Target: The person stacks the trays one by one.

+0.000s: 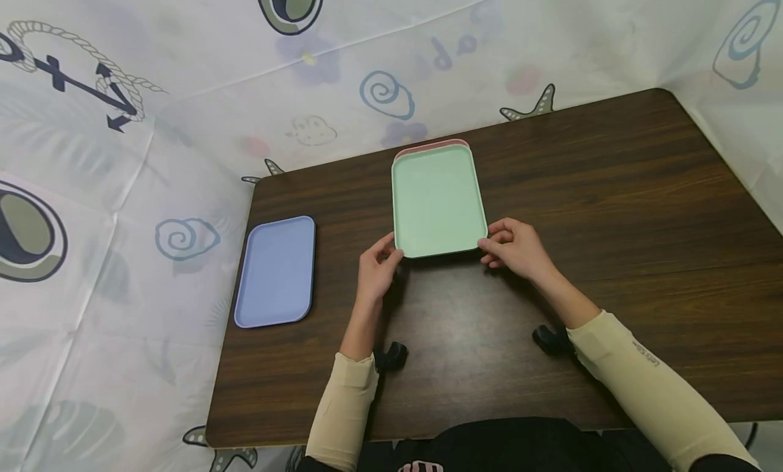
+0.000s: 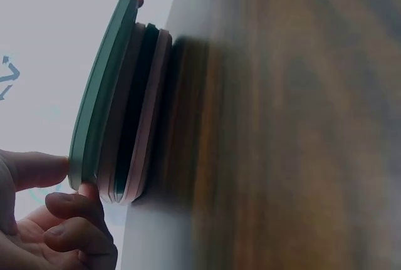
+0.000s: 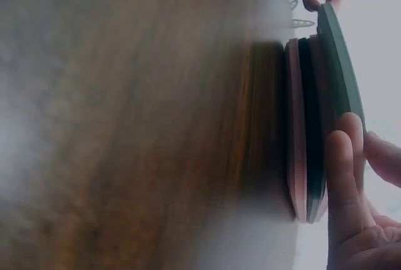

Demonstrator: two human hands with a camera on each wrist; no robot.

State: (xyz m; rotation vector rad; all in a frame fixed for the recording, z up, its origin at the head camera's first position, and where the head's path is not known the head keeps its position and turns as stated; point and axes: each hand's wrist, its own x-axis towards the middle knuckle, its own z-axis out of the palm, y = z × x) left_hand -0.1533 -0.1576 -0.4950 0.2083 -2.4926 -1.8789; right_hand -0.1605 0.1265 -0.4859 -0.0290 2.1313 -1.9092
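A light green tray [image 1: 437, 203] lies at the top of a stack near the table's back edge. My left hand [image 1: 377, 268] pinches its near left corner, thumb on top and fingers beneath. The near right corner is pinched the same way by my right hand [image 1: 516, 249]. In the left wrist view the green tray [image 2: 103, 88] sits slightly tilted over the stack. Below it are a pinkish tray, a dark tray [image 2: 136, 110] and another pink tray [image 2: 149, 116]. Only a thin pink rim [image 1: 431, 146] shows behind the green tray in the head view.
A blue tray [image 1: 276, 271] lies apart on the left side of the dark wooden table [image 1: 612, 207]. A patterned white curtain [image 1: 208, 50] hangs along the back and sides. Black wrist mounts [image 1: 394, 356] stick out from both forearms, low over the table.
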